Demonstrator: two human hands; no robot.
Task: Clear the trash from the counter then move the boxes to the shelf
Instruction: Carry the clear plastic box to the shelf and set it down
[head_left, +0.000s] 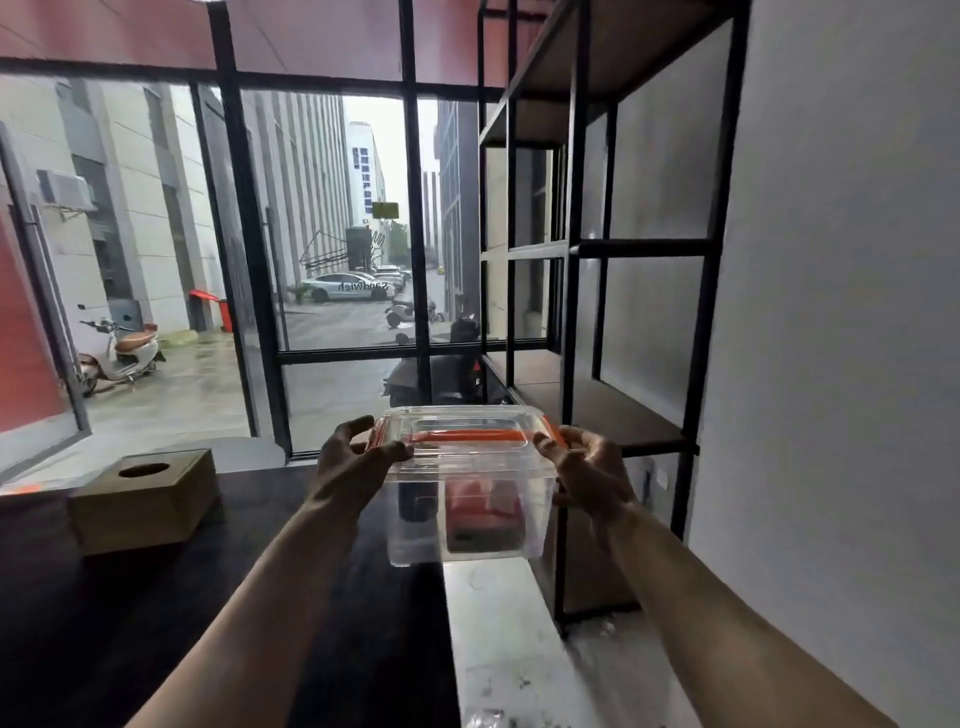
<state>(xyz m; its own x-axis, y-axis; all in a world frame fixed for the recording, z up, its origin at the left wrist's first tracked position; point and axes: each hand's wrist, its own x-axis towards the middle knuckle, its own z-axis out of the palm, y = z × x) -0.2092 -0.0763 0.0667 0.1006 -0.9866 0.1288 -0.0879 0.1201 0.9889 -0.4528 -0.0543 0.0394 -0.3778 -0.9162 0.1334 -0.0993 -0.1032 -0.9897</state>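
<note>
A clear plastic box (467, 499) with an orange-sealed lid is held in the air above the right end of the dark counter (156, 597). My left hand (353, 462) grips its left rim and my right hand (587, 467) grips its right side. Something red and dark shows through the box's walls. The black metal shelf (623, 415) with brown boards stands just beyond and to the right of the box, its boards bare.
A brown wooden tissue box (145, 499) sits on the counter at the left. A white ledge (498, 639) runs along the counter's right side. Large windows with black frames stand ahead, and a grey wall (841, 364) closes the right.
</note>
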